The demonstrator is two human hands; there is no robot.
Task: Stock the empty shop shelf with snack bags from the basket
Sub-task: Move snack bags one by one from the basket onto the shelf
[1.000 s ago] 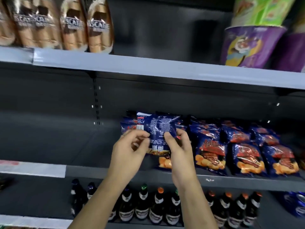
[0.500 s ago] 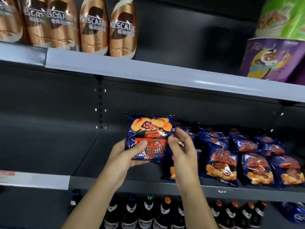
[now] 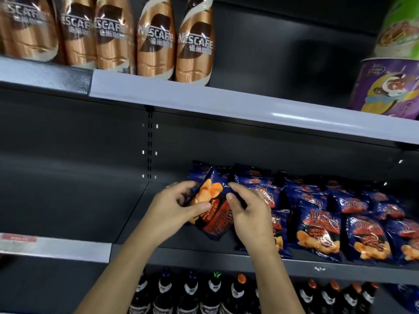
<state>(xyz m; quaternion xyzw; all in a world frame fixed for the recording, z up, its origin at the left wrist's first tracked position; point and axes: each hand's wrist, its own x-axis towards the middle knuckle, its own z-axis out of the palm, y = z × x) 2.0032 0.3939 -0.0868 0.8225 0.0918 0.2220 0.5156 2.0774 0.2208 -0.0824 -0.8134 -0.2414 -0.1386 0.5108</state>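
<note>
A dark blue snack bag [image 3: 212,208] with orange chips and a red label is held between both hands, tilted, low over the dark middle shelf [image 3: 158,234]. My left hand [image 3: 167,211] grips its left edge with thumb and fingers. On the bag's right side my right hand [image 3: 249,216] pinches the top corner. Several matching snack bags [image 3: 317,230] stand in rows to the right on the same shelf. The basket is out of view.
The shelf's left half [image 3: 79,200] is bare dark metal. Above, copper coffee bottles [image 3: 154,41] line the upper shelf, with purple cup tubs [image 3: 390,85] at right. Dark glass bottles [image 3: 204,298] fill the shelf below. A grey price rail [image 3: 226,105] runs overhead.
The bag was turned from its back side to its printed front, then tilted and lowered toward the shelf beside the stocked bags. The camera moved closer and upward.
</note>
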